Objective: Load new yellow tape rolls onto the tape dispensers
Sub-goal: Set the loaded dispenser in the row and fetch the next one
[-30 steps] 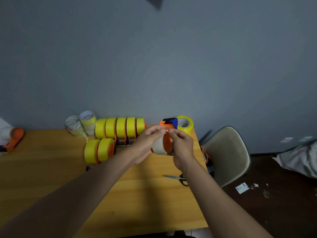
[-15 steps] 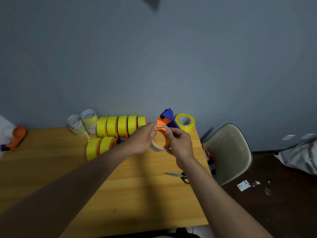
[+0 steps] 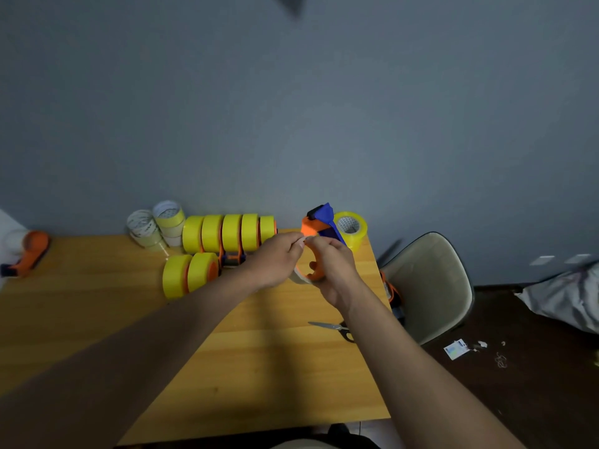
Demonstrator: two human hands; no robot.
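The left hand (image 3: 275, 259) pinches something small at the top of the orange tape dispenser (image 3: 316, 251); the right hand (image 3: 334, 267) curls around its ring. Both sit above the counter (image 3: 97, 319). Yellow tape rolls (image 3: 227, 233) stand at nine o'clock. Since before, the dispenser's blue end tipped up higher.

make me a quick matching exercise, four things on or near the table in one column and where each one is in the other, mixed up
Things:
1. scissors
2. orange dispenser
3. chair
4. clear tape rolls

Places:
A. held between the left hand and the right hand
B. back of the table, left of the yellow rolls
C. past the table's right edge
D. flat by the right forearm

Pairs: 1-D, 2-A, 3-C, 4-B
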